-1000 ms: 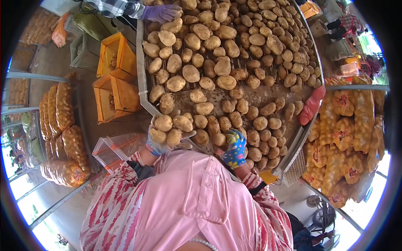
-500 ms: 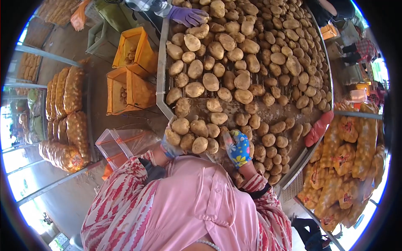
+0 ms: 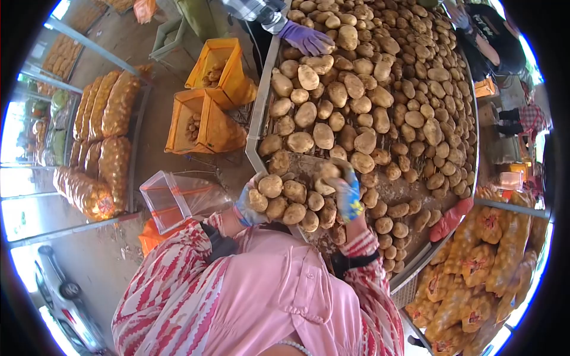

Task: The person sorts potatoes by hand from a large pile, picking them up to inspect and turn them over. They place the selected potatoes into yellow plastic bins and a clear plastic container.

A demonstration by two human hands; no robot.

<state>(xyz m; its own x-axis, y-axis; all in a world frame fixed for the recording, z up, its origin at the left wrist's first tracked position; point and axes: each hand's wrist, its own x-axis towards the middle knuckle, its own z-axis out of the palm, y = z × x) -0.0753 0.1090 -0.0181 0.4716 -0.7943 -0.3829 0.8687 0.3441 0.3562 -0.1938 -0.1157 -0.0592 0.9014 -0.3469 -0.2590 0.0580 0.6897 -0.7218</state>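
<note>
My right hand point(image 3: 350, 199), in a blue flowered glove, grips a potato point(image 3: 328, 172) above the near part of the sorting table point(image 3: 256, 133). My left hand point(image 3: 248, 204), in a light blue glove, is pressed to the left side of a cluster of potatoes point(image 3: 294, 191) in front of me. Its fingers are mostly hidden behind them. More potatoes point(image 3: 323, 136) cover the table beyond both hands. Smaller ones point(image 3: 399, 230) lie right of my right hand.
A co-worker's purple-gloved hand point(image 3: 307, 38) touches potatoes at the far left. Orange bags on frames point(image 3: 205, 121) and a clear-sided frame point(image 3: 166, 202) stand left. A red cloth point(image 3: 451, 219) drapes the right rim. Filled net sacks point(image 3: 475, 267) are piled at right.
My right hand has risen away from me and now holds a potato up. My left hand stays beside the cluster. The view has shifted, moving the table right and down.
</note>
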